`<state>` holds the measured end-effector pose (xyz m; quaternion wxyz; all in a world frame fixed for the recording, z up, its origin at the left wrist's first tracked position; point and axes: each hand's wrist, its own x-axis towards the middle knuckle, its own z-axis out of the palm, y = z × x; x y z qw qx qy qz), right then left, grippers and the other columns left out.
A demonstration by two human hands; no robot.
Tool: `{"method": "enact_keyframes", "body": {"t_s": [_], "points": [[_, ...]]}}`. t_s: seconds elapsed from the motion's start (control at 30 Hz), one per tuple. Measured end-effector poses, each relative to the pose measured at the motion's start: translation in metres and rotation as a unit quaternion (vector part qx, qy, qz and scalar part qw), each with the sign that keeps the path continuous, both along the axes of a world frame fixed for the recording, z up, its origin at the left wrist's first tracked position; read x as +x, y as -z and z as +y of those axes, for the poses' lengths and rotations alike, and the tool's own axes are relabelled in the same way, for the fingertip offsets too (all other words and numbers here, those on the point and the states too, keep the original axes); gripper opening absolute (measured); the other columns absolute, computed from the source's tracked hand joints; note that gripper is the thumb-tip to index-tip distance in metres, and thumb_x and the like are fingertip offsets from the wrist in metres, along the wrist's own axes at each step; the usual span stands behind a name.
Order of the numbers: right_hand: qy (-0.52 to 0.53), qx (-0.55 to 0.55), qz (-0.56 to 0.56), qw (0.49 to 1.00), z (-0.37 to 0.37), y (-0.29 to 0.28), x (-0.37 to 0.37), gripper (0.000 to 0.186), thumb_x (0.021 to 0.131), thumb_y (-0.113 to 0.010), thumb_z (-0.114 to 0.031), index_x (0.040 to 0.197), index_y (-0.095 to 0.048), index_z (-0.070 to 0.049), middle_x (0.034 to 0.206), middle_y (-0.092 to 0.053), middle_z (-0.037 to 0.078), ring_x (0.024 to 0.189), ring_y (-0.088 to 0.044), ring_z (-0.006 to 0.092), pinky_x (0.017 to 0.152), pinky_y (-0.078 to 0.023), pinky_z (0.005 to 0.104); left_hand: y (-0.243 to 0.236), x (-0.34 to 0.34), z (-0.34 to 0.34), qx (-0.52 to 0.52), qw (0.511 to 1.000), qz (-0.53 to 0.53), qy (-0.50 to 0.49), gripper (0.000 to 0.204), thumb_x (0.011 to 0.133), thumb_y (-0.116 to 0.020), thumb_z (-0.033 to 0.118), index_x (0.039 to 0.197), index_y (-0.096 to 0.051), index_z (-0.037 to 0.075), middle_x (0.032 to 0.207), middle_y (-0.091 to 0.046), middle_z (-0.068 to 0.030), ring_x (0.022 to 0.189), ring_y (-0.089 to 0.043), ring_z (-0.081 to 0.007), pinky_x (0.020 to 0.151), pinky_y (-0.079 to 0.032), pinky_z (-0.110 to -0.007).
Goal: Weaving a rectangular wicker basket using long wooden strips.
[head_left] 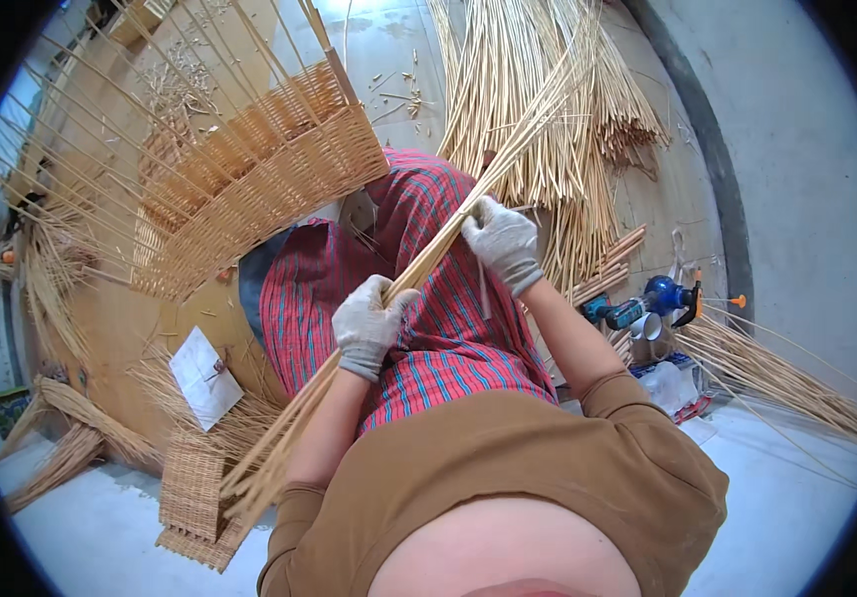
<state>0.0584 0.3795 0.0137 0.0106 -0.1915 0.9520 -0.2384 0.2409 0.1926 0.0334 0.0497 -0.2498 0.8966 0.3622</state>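
Note:
A bundle of thin wicker canes [428,259] runs slantwise across my lap, from beside my left elbow up toward the far right. My left hand [369,323], in a white knitted glove, is closed round the bundle near its middle. Farther up the same bundle, my right hand [500,239] grips it, gloved alike. Beyond my knees on the left stands a partly woven wicker basket [269,189], its long upright stakes fanning out at the top. A red plaid cloth [448,358] covers my legs.
Large heaps of loose canes [518,109] lie on the floor ahead. At right are a blue spray bottle [665,297], a cordless tool [622,313] and more canes [776,368]. Woven wicker panels [191,488] and a white sheet [204,378] lie at left. A wall [806,149] rises on the right.

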Motion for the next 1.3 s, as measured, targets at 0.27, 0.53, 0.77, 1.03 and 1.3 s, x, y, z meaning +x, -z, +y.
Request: {"method": "enact_keyframes", "body": {"t_s": [0.27,0.53,0.77,1.03,1.3], "points": [[0.12,0.133,0.167,0.969,0.097,0.038,-0.141,0.02,0.098,-0.062,-0.029,0.106,-0.071,-0.012,0.082,-0.073,0.015,0.075,-0.073,0.0354,0.066,-0.058,0.0488,0.004,0.015,0.022,0.055,0.996,-0.024,0.063,0.047,0.092,-0.077,0.055,0.11,-0.067,0.012,0.098,-0.076,-0.0152,0.093,-0.075,-0.0361,0.08,-0.056,-0.048],[0.179,-0.214,-0.236,0.931,0.175,-0.002,-0.192,0.017,0.1,-0.07,-0.016,0.11,-0.079,-0.005,0.088,-0.076,0.002,0.059,-0.056,0.0075,0.053,-0.048,0.0253,0.009,0.015,0.032,-0.048,0.978,-0.136,0.151,0.047,0.092,-0.076,0.045,0.126,-0.056,0.022,0.102,-0.076,-0.0166,0.093,-0.075,-0.04,0.077,-0.058,-0.053],[-0.329,-0.307,-0.597,0.665,0.063,-0.07,0.013,0.018,0.094,-0.08,-0.017,0.101,-0.074,-0.003,0.094,-0.073,0.001,0.086,-0.065,0.0086,0.075,-0.054,0.0281,0.018,0.014,0.034,-0.063,0.987,-0.068,0.131,0.04,0.09,-0.078,0.038,0.116,-0.057,0.017,0.098,-0.075,-0.0169,0.092,-0.074,-0.0408,0.076,-0.057,-0.053],[0.143,0.002,-0.195,0.97,0.245,-0.009,0.007,0.03,0.092,-0.071,-0.031,0.111,-0.076,-0.008,0.107,-0.078,0.016,0.097,-0.074,0.0264,0.089,-0.057,0.038,0.012,0.017,0.031,0.047,0.989,-0.006,0.138,0.044,0.088,-0.083,0.028,0.125,-0.063,0.016,0.099,-0.076,-0.015,0.089,-0.075,-0.0366,0.078,-0.057,-0.046],[0.597,0.102,0.007,0.796,0.526,0.02,0.153,0.052,0.091,-0.066,-0.054,0.108,-0.077,-0.007,0.105,-0.078,0.021,0.099,-0.074,0.0391,0.088,-0.056,0.0451,0.015,0.011,0.026,0.061,0.981,-0.014,0.183,0.043,0.089,-0.082,0.031,0.123,-0.063,0.012,0.095,-0.075,-0.0175,0.09,-0.074,-0.0392,0.078,-0.056,-0.048]]}}
